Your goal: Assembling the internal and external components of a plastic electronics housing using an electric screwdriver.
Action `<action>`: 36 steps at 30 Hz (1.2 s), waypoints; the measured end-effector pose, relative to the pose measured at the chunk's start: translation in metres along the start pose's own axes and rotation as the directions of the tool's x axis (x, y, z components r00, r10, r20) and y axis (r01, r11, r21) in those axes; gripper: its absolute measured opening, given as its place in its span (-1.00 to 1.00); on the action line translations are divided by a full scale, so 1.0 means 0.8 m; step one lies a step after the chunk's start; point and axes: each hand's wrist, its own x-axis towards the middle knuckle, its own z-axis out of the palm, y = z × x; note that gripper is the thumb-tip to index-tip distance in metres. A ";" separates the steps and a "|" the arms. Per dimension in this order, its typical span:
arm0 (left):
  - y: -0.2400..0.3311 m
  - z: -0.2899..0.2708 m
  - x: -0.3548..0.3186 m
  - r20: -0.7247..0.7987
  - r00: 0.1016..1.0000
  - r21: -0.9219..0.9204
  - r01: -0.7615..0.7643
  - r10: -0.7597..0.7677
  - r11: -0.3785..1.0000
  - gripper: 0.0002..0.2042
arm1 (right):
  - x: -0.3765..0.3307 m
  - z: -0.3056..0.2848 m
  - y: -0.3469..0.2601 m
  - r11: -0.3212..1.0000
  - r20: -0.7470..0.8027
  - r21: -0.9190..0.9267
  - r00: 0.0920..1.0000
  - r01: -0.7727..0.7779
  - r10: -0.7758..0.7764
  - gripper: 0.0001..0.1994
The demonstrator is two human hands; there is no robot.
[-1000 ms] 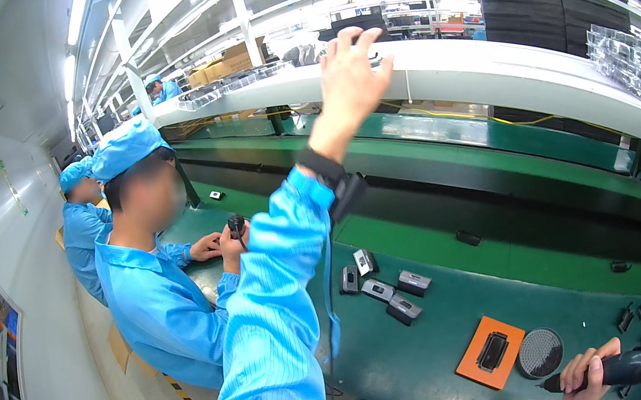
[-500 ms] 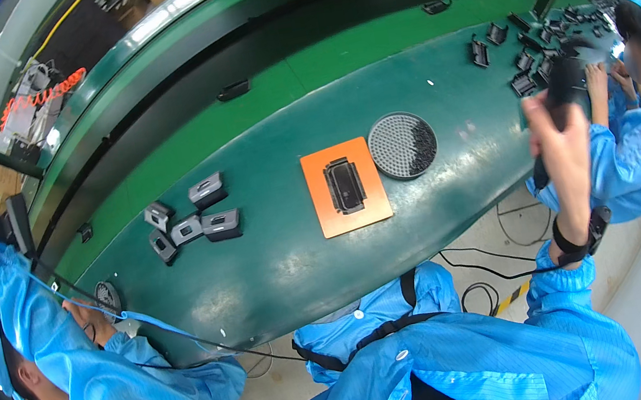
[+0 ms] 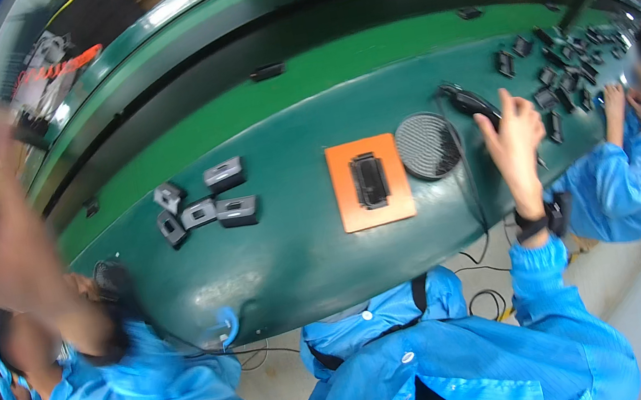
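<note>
My right hand [image 3: 516, 142] is over the table with thumb and fingers spread, holding nothing. Under and beside it lies a black corded tool [image 3: 470, 102], apparently an electric screwdriver, partly hidden by the hand. My left hand [image 3: 13, 234] is raised at the far left and smeared by motion, so its fingers cannot be read. In the middle of the table an orange board [image 3: 345, 196] carries a black rectangular part [image 3: 370, 181]. Beside the board sits a round grey tray [image 3: 416, 146] with small dark pieces along its right side.
Several grey-black housings [image 3: 225, 174] lie left of the board. Black parts [image 3: 563, 79] are scattered at the far right, near a co-worker in blue [image 3: 623, 183]. Another person sits at the left. A blue band [image 3: 228, 326] lies at the table's front edge.
My right hand has let go of the black tool, which now lies on the table right of the tray. My left hand has come down from the upper left. The view has shifted slightly.
</note>
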 end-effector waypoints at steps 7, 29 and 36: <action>0.142 0.054 -0.210 0.161 0.863 -0.484 -0.354 0.480 0.800 -0.71 | -0.071 -0.156 -0.201 -0.477 0.405 0.598 0.756 -0.644 -0.514 -0.49; 0.143 0.062 -0.284 0.810 0.433 -0.436 0.896 -0.396 0.086 -0.79 | -0.091 -0.117 -0.233 -0.184 0.585 0.656 0.647 -0.732 -0.489 -0.64; 0.131 0.064 -0.326 0.939 0.343 -0.065 0.208 0.011 -0.976 -0.57 | -0.077 -0.131 -0.235 -0.142 0.678 0.635 0.636 -0.760 -0.369 -0.76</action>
